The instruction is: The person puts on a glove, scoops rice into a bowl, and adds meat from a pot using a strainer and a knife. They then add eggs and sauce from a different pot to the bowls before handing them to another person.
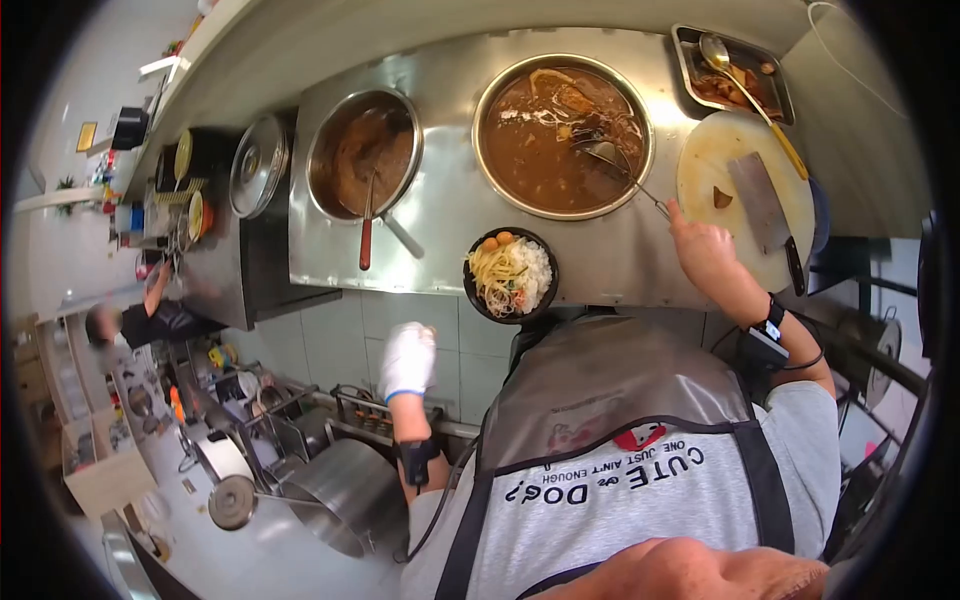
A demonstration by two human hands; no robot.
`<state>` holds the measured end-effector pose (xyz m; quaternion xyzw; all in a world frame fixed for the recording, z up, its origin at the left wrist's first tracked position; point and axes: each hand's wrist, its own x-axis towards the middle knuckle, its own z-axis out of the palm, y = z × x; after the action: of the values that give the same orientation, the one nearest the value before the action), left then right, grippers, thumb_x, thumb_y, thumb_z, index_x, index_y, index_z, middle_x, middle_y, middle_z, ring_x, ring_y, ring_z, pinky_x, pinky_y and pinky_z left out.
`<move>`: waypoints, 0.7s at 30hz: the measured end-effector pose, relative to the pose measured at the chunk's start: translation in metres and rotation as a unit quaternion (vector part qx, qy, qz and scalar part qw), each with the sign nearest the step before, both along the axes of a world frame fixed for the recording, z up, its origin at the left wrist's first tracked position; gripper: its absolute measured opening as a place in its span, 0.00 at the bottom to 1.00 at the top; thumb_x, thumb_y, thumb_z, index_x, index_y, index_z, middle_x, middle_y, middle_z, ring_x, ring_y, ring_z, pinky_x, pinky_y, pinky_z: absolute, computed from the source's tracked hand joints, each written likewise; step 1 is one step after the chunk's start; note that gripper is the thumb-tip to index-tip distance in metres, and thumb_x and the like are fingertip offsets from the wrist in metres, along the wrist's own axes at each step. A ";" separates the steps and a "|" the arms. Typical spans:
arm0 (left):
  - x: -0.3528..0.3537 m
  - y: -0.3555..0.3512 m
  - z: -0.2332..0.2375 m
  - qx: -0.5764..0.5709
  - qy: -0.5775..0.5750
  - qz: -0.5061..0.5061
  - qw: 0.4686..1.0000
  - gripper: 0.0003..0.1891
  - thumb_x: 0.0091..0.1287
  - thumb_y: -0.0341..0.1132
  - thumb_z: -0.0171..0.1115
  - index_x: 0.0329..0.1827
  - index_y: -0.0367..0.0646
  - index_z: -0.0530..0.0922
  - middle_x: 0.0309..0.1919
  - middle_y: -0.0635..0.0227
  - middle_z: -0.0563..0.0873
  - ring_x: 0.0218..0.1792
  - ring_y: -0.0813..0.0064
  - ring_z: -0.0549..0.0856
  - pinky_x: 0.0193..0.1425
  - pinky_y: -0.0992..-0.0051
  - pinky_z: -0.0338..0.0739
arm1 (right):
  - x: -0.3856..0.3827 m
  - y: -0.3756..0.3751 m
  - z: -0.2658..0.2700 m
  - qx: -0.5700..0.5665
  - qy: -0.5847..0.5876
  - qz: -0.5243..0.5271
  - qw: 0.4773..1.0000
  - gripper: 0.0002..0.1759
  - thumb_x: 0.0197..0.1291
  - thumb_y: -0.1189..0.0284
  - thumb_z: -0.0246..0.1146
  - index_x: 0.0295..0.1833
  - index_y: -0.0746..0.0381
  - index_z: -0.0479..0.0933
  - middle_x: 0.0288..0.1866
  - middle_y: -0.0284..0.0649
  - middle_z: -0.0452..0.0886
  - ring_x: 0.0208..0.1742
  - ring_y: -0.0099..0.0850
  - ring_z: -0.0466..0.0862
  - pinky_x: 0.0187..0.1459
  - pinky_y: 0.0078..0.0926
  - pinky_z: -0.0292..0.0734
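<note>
My right hand (pixel 700 250) is bare and closed around the handle of a wire ladle (pixel 630 178). The ladle's head rests in a large round pot of brown stew (pixel 560 185) with chunks in it. My left hand (pixel 408 360), in a white glove with a blue cuff, hangs off the counter's front edge, its fingers curled and nothing seen in it. Between the hands, at the edge, sits a black bowl (pixel 552 292) holding white rice, pale shredded strips, small round brown items and noodle-like pieces.
Left of the stew is a smaller pot (pixel 365 155) with a red-handled ladle (pixel 366 240). A cleaver (pixel 762 205) lies on a round board (pixel 705 155) at right, below a metal tray (pixel 688 60) with a spoon. Another person (pixel 150 315) stands far left.
</note>
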<state>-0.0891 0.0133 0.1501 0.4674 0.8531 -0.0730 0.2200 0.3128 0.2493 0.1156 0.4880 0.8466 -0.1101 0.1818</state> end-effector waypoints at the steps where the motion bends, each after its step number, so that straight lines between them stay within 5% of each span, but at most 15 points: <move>1: 0.012 0.010 -0.006 -0.048 0.029 -0.020 0.998 0.13 0.67 0.36 0.56 0.38 0.37 0.85 0.39 0.47 0.86 0.42 0.46 0.85 0.51 0.57 0.81 | -0.002 0.009 0.003 -0.002 0.001 0.008 1.000 0.34 0.62 0.74 0.58 0.74 0.64 0.60 0.32 0.47 0.85 0.34 0.44 0.87 0.36 0.42 0.82; 4: 0.012 0.043 -0.037 -0.138 0.082 -0.068 0.985 0.13 0.66 0.37 0.57 0.38 0.39 0.86 0.41 0.49 0.87 0.46 0.49 0.86 0.54 0.57 0.81 | -0.007 0.030 0.015 -0.050 0.002 -0.016 0.999 0.24 0.67 0.70 0.57 0.67 0.65 0.67 0.32 0.50 0.84 0.36 0.49 0.86 0.37 0.46 0.80; 6: 0.012 0.064 -0.051 -0.176 0.102 -0.095 0.974 0.14 0.66 0.39 0.57 0.38 0.39 0.86 0.42 0.50 0.87 0.47 0.50 0.86 0.55 0.56 0.80 | -0.004 0.043 0.020 -0.068 0.112 -0.019 0.991 0.20 0.70 0.65 0.56 0.62 0.63 0.73 0.34 0.53 0.84 0.39 0.55 0.84 0.43 0.52 0.77; 8: 0.016 0.079 -0.055 -0.206 0.068 -0.214 0.952 0.12 0.63 0.38 0.60 0.37 0.41 0.87 0.43 0.52 0.88 0.46 0.51 0.87 0.52 0.59 0.82 | -0.007 0.051 0.035 -0.096 0.107 -0.017 0.989 0.17 0.70 0.65 0.55 0.57 0.65 0.75 0.36 0.55 0.84 0.41 0.56 0.83 0.44 0.52 0.77; 12: 0.013 0.092 -0.041 -0.227 0.003 -0.223 0.948 0.14 0.66 0.40 0.58 0.45 0.43 0.85 0.43 0.51 0.88 0.46 0.50 0.87 0.52 0.58 0.82 | -0.019 0.056 0.038 -0.155 0.144 -0.024 0.977 0.16 0.70 0.65 0.54 0.47 0.68 0.78 0.40 0.57 0.84 0.46 0.56 0.82 0.49 0.52 0.76; 19: 0.009 0.098 -0.012 -0.188 -0.061 -0.208 0.958 0.18 0.66 0.44 0.56 0.45 0.38 0.84 0.41 0.48 0.87 0.45 0.47 0.86 0.54 0.56 0.80 | -0.046 0.058 0.011 -0.236 0.274 -0.088 0.928 0.20 0.71 0.65 0.54 0.57 0.68 0.77 0.42 0.55 0.84 0.44 0.51 0.84 0.48 0.46 0.77; 21: 0.012 0.101 -0.010 -0.200 -0.073 -0.211 0.954 0.18 0.66 0.44 0.57 0.46 0.38 0.83 0.42 0.47 0.87 0.45 0.47 0.86 0.54 0.56 0.80 | -0.056 0.059 0.020 -0.321 0.246 -0.152 0.902 0.21 0.72 0.64 0.53 0.62 0.66 0.77 0.35 0.47 0.83 0.36 0.38 0.83 0.42 0.37 0.78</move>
<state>-0.0768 0.1144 0.1398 0.5869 0.6847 -0.2529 0.3505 0.2565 0.3087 0.1355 0.4832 0.6987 -0.5188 0.0961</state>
